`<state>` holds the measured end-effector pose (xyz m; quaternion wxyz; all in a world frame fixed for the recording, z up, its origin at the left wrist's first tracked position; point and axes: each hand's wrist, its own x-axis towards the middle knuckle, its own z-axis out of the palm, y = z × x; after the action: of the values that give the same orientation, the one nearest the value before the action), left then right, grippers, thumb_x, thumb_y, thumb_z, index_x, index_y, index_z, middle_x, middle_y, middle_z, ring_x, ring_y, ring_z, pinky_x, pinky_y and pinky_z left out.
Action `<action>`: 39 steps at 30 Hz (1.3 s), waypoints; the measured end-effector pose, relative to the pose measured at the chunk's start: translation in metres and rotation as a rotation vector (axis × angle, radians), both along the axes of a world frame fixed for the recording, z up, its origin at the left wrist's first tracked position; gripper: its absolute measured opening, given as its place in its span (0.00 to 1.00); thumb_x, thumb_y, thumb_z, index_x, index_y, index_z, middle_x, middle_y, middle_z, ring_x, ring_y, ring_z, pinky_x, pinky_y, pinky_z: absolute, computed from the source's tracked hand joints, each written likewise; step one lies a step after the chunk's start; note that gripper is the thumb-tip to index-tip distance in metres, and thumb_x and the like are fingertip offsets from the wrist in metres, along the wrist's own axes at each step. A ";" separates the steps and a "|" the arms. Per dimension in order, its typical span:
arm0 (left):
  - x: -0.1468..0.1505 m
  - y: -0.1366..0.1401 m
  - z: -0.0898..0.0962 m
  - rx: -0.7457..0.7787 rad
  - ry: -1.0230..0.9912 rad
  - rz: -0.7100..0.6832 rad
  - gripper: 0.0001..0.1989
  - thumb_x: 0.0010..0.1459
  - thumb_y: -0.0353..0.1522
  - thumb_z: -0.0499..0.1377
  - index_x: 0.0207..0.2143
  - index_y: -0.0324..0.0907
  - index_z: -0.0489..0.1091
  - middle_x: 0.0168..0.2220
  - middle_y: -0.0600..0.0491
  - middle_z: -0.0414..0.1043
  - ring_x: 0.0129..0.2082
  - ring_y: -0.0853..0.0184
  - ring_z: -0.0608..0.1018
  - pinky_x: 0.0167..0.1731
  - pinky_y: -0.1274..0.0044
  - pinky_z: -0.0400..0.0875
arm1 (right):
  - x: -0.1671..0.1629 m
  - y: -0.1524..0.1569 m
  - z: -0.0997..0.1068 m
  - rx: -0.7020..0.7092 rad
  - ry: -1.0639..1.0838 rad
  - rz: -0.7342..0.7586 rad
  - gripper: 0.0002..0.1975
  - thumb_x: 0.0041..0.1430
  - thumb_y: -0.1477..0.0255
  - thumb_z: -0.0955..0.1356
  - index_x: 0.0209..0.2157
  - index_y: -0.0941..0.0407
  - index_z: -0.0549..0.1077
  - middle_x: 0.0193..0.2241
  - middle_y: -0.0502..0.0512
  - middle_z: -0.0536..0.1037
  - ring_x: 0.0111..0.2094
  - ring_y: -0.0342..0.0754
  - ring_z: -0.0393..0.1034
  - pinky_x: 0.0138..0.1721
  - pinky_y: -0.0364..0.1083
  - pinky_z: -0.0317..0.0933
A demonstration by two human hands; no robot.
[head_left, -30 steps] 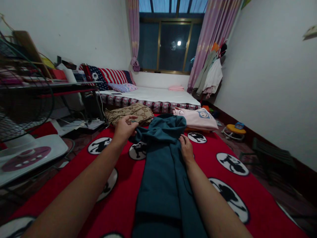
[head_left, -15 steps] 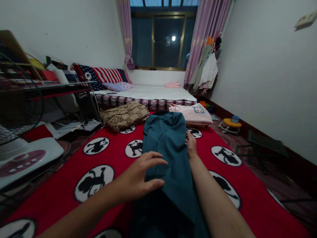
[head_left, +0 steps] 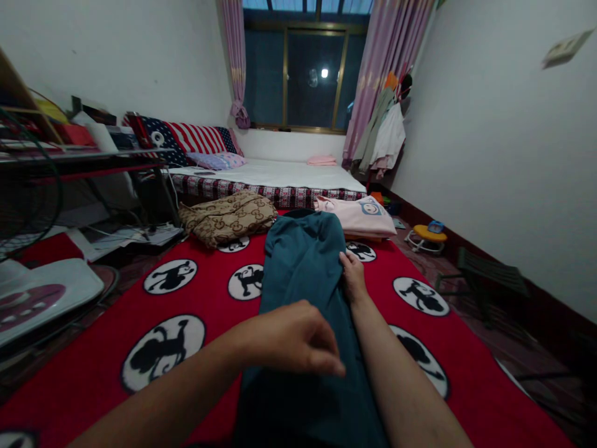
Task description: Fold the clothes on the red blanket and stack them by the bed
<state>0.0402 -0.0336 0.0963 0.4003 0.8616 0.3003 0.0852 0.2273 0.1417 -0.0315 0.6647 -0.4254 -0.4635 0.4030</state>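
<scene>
A teal garment, folded lengthwise, lies on a red blanket with white circles and black monkey figures. A dark collar-like part shows at its far end. My left hand reaches across the near half of the garment, bent at the wrist. Its thumb points right and its fingers curl downward, mostly hidden, so any grip on cloth cannot be made out. Farther off, my right hand is closed at the garment's right edge, fingers together on the cloth.
Beyond the garment lie a brown patterned cloth bundle and folded pink clothing. A white-covered bed stands under the window. At left is a cluttered desk; at right, a yellow stool and a dark folding stool.
My left hand has moved right over the garment, its spread fingers now curled down. Teal cloth covers more of the dark area near me. My right hand stays at the right edge.
</scene>
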 end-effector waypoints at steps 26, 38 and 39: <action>0.014 0.088 -0.087 0.506 -0.550 0.984 0.08 0.53 0.25 0.55 0.32 0.42 0.73 0.31 0.54 0.77 0.33 0.67 0.78 0.36 0.77 0.68 | 0.007 0.127 0.089 -0.061 -0.779 -0.287 0.31 0.42 0.62 0.74 0.49 0.61 0.73 0.37 0.62 0.79 0.38 0.54 0.73 0.41 0.50 0.64; 0.015 0.086 -0.091 0.539 -0.110 1.059 0.15 0.49 0.24 0.55 0.38 0.47 0.75 0.46 0.50 0.71 0.47 0.60 0.73 0.45 0.69 0.65 | -0.040 0.129 0.071 0.191 -1.440 -0.248 0.21 0.53 0.74 0.70 0.51 0.56 0.73 0.52 0.64 0.73 0.53 0.59 0.64 0.51 0.53 0.58; 0.015 0.086 -0.091 0.569 -0.063 1.065 0.17 0.48 0.24 0.55 0.39 0.47 0.75 0.51 0.49 0.68 0.52 0.57 0.69 0.48 0.67 0.64 | -0.042 0.126 0.065 0.268 -1.553 -0.235 0.23 0.55 0.74 0.68 0.54 0.56 0.71 0.55 0.65 0.70 0.56 0.59 0.61 0.53 0.54 0.55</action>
<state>0.0557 0.0528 0.0049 0.0653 0.6632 0.6436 0.3764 0.1848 0.2675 0.0336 0.2354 -0.5470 -0.7910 -0.1405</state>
